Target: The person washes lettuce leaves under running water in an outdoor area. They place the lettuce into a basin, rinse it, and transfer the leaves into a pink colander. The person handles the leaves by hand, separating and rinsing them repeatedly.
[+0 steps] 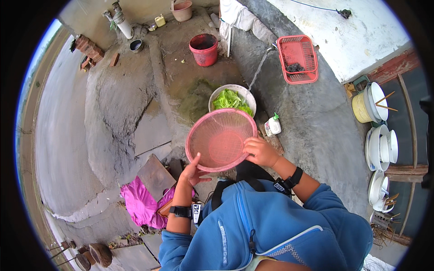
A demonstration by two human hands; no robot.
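Observation:
Between my two hands is a pink plastic colander [225, 146], its mouth facing up and no food inside. My left hand [194, 172] grips the near left of its rim, thumb on top. On the right side of the rim, my right hand [260, 151] has its fingers curled over the edge. Just beyond the colander stands a metal basin [250, 94] holding green leafy vegetables [229, 99]; the colander hides its near side. Water runs from a tap [272, 48] in a thin stream down to the basin's right rim.
A white pump bottle [273, 126] with a green top stands right of the basin. Farther off are a red bucket [204, 50] and a red plastic basket [297, 57] holding a dark scourer. Stacked bowls [378, 147] line the right ledge. A magenta plastic bag [144, 203] lies at left.

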